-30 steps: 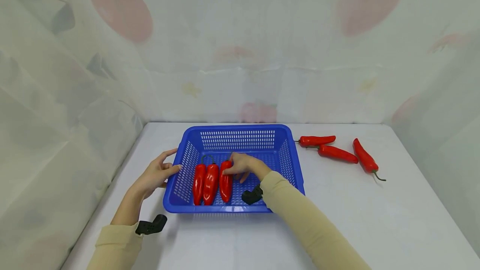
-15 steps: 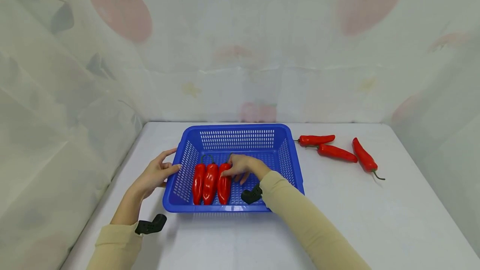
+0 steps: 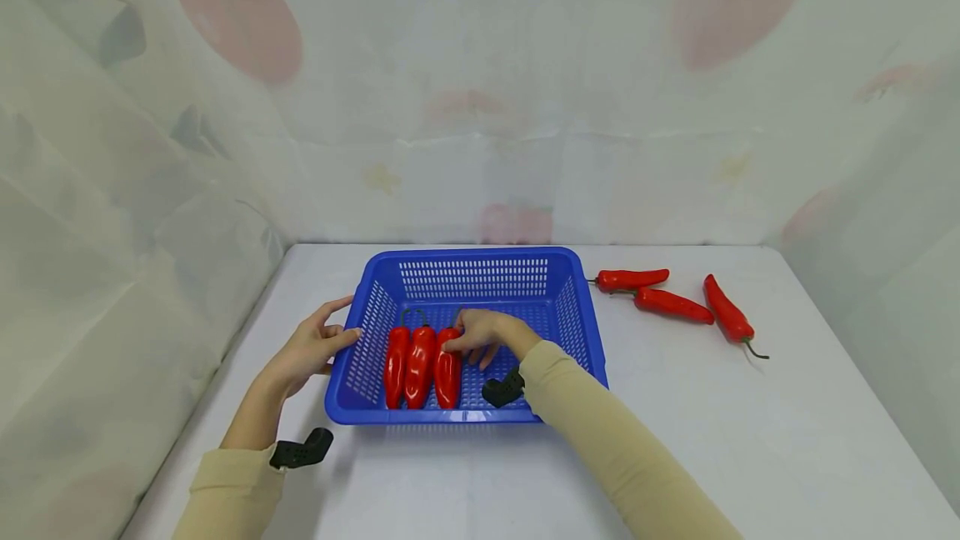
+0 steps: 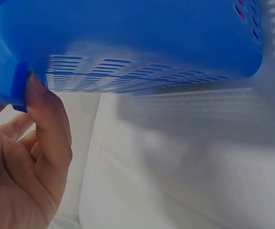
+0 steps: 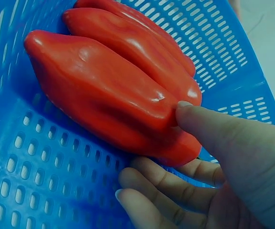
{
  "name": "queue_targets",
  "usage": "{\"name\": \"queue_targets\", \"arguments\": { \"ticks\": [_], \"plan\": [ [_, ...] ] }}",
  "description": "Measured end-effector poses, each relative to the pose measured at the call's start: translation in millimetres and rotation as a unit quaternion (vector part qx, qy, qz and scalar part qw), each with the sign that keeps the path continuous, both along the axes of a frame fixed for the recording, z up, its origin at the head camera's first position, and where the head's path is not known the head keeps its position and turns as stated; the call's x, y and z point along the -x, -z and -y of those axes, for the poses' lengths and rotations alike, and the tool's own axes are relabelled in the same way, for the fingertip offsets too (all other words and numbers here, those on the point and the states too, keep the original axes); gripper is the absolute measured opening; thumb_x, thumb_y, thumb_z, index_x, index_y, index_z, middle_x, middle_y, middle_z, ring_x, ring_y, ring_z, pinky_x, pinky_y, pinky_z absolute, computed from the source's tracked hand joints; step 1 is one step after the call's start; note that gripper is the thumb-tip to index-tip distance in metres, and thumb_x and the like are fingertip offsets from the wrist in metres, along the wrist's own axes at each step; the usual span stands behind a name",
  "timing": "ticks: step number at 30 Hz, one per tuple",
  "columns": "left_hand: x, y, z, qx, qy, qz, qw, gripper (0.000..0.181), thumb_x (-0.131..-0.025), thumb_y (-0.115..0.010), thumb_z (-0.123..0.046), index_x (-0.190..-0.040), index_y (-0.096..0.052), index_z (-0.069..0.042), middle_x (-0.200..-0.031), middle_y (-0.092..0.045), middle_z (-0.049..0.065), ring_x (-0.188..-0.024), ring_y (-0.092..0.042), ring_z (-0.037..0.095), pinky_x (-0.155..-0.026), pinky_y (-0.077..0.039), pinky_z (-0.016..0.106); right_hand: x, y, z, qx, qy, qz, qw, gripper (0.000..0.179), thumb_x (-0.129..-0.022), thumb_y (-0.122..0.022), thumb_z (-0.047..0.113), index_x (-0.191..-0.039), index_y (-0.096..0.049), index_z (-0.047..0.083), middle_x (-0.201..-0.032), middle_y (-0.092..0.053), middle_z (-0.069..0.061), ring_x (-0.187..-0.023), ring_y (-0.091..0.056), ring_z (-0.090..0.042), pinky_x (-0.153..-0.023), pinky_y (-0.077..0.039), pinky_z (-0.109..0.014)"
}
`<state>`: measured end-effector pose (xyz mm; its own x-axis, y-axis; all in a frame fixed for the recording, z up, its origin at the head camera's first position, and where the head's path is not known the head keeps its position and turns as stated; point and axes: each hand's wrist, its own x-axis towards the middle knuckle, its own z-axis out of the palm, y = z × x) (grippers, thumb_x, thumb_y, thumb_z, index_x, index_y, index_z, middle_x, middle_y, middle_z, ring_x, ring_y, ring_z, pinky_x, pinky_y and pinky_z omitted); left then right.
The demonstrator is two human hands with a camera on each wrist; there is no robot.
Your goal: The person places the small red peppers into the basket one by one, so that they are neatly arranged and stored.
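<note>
In the head view, a blue plastic basket (image 3: 465, 417) with slotted walls stands on the table. My left hand (image 3: 309, 350) grips its left rim; in the left wrist view the fingers (image 4: 49, 138) curl up under the rim's edge. Inside the basket my right hand (image 3: 487, 335) pinches a red chili pepper (image 3: 447, 377) near its stem end. The thumb (image 5: 208, 121) lies on the pepper's side in the right wrist view, and the stem is mostly hidden. Two more red peppers, one in the middle (image 3: 420, 369) and one at the left (image 3: 397, 367), lie alongside, stems pointing away.
Right of the basket, three red peppers lie on the white table (image 3: 675, 423): one near the rim (image 3: 632, 280), one just in front of it (image 3: 675, 307), and one farther right (image 3: 729, 309). A pale patterned curtain (image 3: 480, 107) encloses the back and sides.
My right hand has shifted the pepper it holds slightly left and toward me, closer to the other two; over the last half second it barely moves. The left hand stays on the rim.
</note>
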<state>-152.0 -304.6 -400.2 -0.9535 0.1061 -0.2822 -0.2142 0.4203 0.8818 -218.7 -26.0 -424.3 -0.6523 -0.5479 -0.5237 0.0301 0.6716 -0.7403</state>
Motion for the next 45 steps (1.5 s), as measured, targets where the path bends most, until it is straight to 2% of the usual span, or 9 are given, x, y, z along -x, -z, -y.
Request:
{"name": "queue_targets", "arguments": {
  "ticks": [10, 16, 20, 25, 29, 32, 38, 42, 45],
  "plan": [
    [-0.3, -0.6, -0.6, -0.004, -0.004, 0.006, 1.0, 0.072, -0.091, -0.059, -0.023, -0.148, -0.015, -0.021, -0.087, -0.056, 0.016, -0.073, -0.065, 0.025, -0.064, -0.056, 0.046, 0.6, 1.5, -0.4, 0.001, -0.001, 0.006, 1.0, 0.036, -0.088, -0.061, 0.029, -0.109, -0.045, 0.005, -0.096, -0.064, -0.018, -0.086, -0.065, -0.032, -0.063, -0.057, -0.038],
    [-5.5, -14.8, -9.4, -0.008, -0.002, 0.011, 0.9999, 0.069, -0.092, -0.056, -0.016, -0.148, -0.015, -0.015, -0.088, -0.056, 0.02, -0.074, -0.065, 0.027, -0.065, -0.056, 0.046, 3.1, 1.2, -3.5, 0.001, -0.007, 0.003, 1.0, 0.041, -0.089, -0.059, 0.03, -0.117, -0.044, 0.004, -0.098, -0.063, -0.017, -0.084, -0.065, -0.03, -0.062, -0.057, -0.037],
    [-6.8, -19.2, -11.5, -0.004, -0.001, 0.009, 1.0, 0.068, -0.092, -0.055, -0.014, -0.147, -0.015, -0.013, -0.088, -0.056, 0.021, -0.074, -0.065, 0.028, -0.065, -0.056, 0.046, 6.1, -2.9, -6.8, -0.01, -0.019, -0.032, 0.9993, 0.04, -0.09, -0.058, 0.031, -0.119, -0.047, 0.006, -0.099, -0.062, -0.016, -0.084, -0.065, -0.028, -0.064, -0.057, -0.037],
    [-1.7, -6.7, -3.7, -0.004, -0.005, 0.008, 0.9999, 0.07, -0.092, -0.057, -0.02, -0.148, -0.015, -0.018, -0.089, -0.057, 0.018, -0.074, -0.065, 0.026, -0.064, -0.056, 0.046, 7.8, -9.7, -11.6, -0.017, -0.036, -0.087, 0.9954, 0.041, -0.091, -0.057, 0.03, -0.123, -0.049, 0.008, -0.099, -0.062, -0.013, -0.085, -0.064, -0.026, -0.068, -0.057, -0.037],
    [0.9, -0.9, -0.2, -0.002, -0.005, 0.01, 0.9999, 0.071, -0.091, -0.058, -0.022, -0.148, -0.015, -0.02, -0.089, -0.057, 0.018, -0.073, -0.065, 0.025, -0.064, -0.056, 0.046, 6.6, -15.1, -15.5, -0.005, -0.043, -0.108, 0.9932, 0.039, -0.091, -0.057, 0.028, -0.123, -0.049, 0.008, -0.099, -0.064, -0.013, -0.086, -0.064, -0.027, -0.069, -0.056, -0.038],
    [-0.4, -5.1, -2.6, -0.003, -0.005, 0.01, 0.9999, 0.07, -0.092, -0.057, -0.019, -0.148, -0.015, -0.018, -0.089, -0.057, 0.019, -0.074, -0.065, 0.026, -0.064, -0.056, 0.046, 4.6, -18.5, -18.8, 0.004, -0.051, -0.121, 0.9914, 0.039, -0.091, -0.057, 0.028, -0.124, -0.049, 0.008, -0.1, -0.064, -0.014, -0.087, -0.063, -0.029, -0.069, -0.056, -0.039],
    [-7.5, -22.9, -13.4, -0.002, -0.001, 0.009, 1.0, 0.068, -0.092, -0.055, -0.014, -0.147, -0.015, -0.012, -0.089, -0.057, 0.021, -0.075, -0.066, 0.028, -0.065, -0.056, 0.046, 1.9, -23.7, -25.5, 0.023, -0.068, -0.165, 0.9836, 0.041, -0.091, -0.056, 0.028, -0.125, -0.049, 0.007, -0.095, -0.064, -0.011, -0.077, -0.063, -0.036, -0.064, -0.055, -0.038],
    [-8.7, -24.7, -14.9, -0.001, 0.001, 0.009, 1.0, 0.067, -0.093, -0.055, -0.014, -0.147, -0.015, -0.012, -0.09, -0.057, 0.022, -0.076, -0.066, 0.028, -0.065, -0.056, 0.046, 1.4, -28.0, -29.6, 0.041, -0.074, -0.225, 0.9706, 0.041, -0.09, -0.057, 0.03, -0.124, -0.049, 0.009, -0.099, -0.065, -0.007, -0.076, -0.064, -0.023, -0.069, -0.052, -0.029],
    [-5.2, -15.8, -9.9, -0.003, -0.001, 0.009, 1.0, 0.068, -0.092, -0.055, -0.016, -0.147, -0.015, -0.014, -0.091, -0.057, 0.021, -0.075, -0.066, 0.027, -0.065, -0.056, 0.046, 0.6, -32.4, -33.0, 0.053, -0.072, -0.256, 0.9625, 0.04, -0.09, -0.058, 0.031, -0.123, -0.05, 0.012, -0.102, -0.065, -0.005, -0.08, -0.061, -0.012, -0.075, -0.05, -0.025]
  ]
}}
